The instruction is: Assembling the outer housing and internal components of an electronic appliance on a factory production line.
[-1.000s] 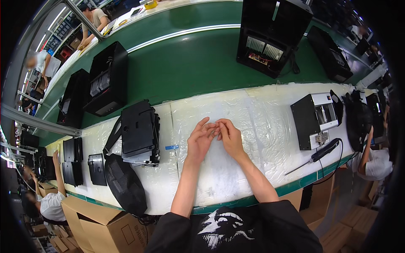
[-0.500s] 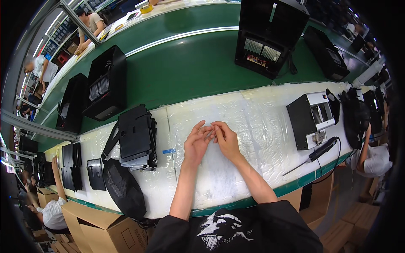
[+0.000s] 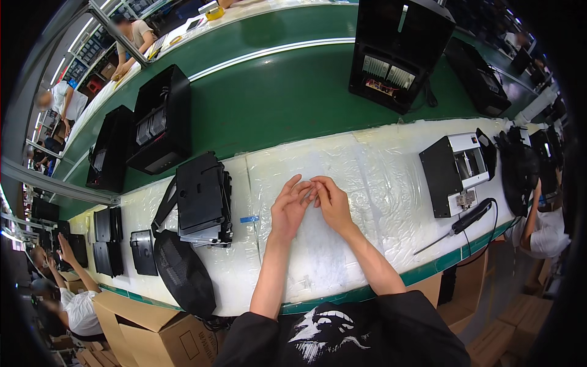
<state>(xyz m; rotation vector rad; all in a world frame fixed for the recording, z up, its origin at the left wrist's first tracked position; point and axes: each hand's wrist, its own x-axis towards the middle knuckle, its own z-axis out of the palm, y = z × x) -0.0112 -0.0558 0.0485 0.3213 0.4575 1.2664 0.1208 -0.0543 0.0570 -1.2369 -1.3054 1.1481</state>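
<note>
Above the white, film-covered bench top (image 3: 330,269): my left hand (image 3: 288,211) and right hand (image 3: 333,207) together at the fingertips.
Head view: whether anything small sits between my fingertips, I cannot tell. Nearest my left hand, a short, flat blue strip (image 3: 249,219) lies on the bench top; judged thin and light, best lifted by one end. Farther left lies a stack of flat black panels, apparently plastic (image 3: 199,192): likely stiff and smooth, prone to sliding; grip at opposite edges. Compared with half a second ago, my hands keep the same joined pose; at far left, a co-worker's hand (image 3: 65,251) has shifted leftward, palm open.
</note>
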